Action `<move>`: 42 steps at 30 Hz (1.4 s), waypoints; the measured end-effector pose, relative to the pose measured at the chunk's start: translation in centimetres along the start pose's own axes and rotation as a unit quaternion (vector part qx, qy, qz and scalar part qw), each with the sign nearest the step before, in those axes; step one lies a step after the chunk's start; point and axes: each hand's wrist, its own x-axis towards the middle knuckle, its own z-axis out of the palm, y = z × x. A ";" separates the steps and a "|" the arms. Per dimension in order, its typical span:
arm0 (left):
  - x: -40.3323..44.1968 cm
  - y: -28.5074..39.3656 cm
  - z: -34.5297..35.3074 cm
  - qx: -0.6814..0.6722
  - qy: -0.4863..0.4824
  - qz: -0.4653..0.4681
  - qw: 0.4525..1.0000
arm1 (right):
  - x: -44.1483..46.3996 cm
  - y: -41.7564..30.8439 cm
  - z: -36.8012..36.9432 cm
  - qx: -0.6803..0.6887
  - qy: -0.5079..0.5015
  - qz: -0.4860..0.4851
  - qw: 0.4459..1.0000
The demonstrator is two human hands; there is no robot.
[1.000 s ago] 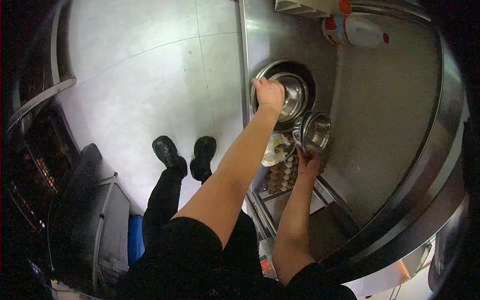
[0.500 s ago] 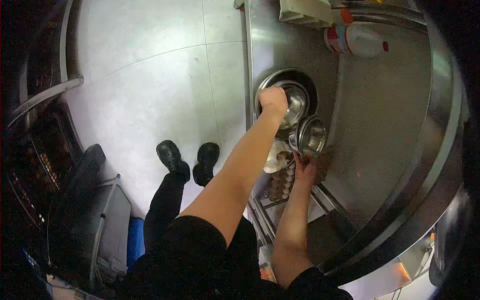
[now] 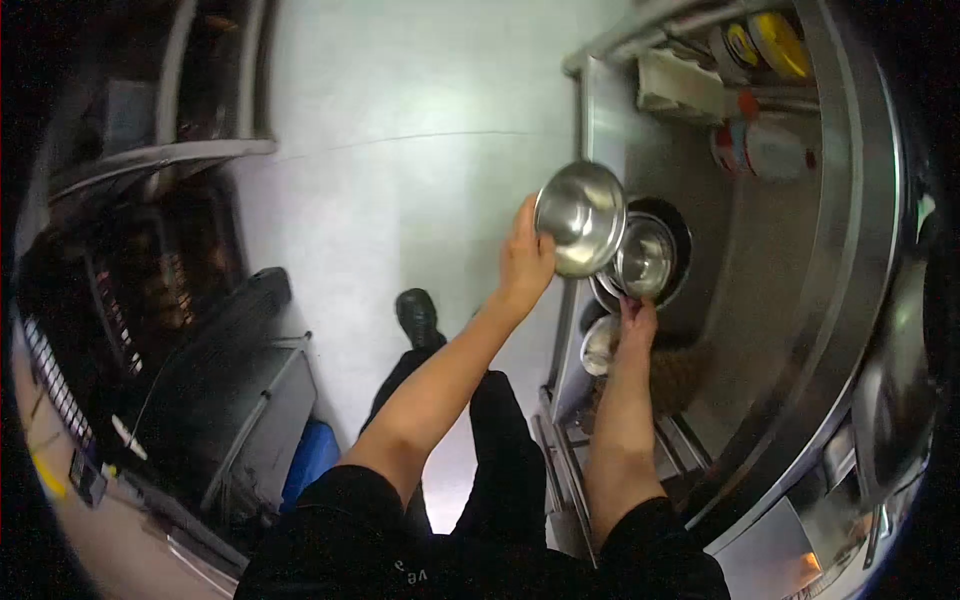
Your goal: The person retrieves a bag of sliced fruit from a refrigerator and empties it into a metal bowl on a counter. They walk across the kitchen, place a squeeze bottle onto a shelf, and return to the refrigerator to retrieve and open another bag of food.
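Observation:
A shiny metal bowl [image 3: 582,215] is gripped at its rim by my left hand [image 3: 525,262], raised over the shelf's front edge and tilted so its inside shows. My right hand [image 3: 638,318] is closed on smaller metal bowls [image 3: 645,258], which appear nested. These are over or inside a larger dark-looking metal bowl [image 3: 682,250] on the lower steel shelf; whether they touch it I cannot tell. Beside my right wrist is a whitish item [image 3: 598,345], partly hidden by the arm.
Farther along the shelf lie a plastic bottle with a red label [image 3: 765,148] and a white box-like container [image 3: 682,85]. Yellow-marked tubs [image 3: 778,45] stand behind them. Dark racks [image 3: 170,260] line the left, with a blue bin [image 3: 312,460] below.
My left hand has lifted a bowl out of the large bowl and brought it left over the edge. My right hand has moved the small bowls over to the large bowl. The view has shifted.

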 end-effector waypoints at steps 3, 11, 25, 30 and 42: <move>-2.6 2.2 -7.2 -0.059 -0.103 -0.169 0.978 | -1.2 -1.0 1.7 -0.165 0.116 0.119 0.972; -14.5 11.8 -19.2 0.050 -0.008 -0.223 0.974 | -26.6 -6.2 9.6 -0.255 -0.357 0.193 0.878; -34.2 24.3 -43.1 0.020 0.311 -0.319 0.895 | -66.4 -4.2 15.9 -0.716 -0.670 -0.048 0.192; -46.4 24.7 -49.4 -0.002 0.415 -0.281 0.865 | -76.4 2.9 8.4 -0.721 -0.682 -0.097 0.074; -87.7 14.2 -80.0 0.230 0.788 -0.302 0.485 | -96.1 33.0 -21.5 -0.725 -0.688 0.005 0.029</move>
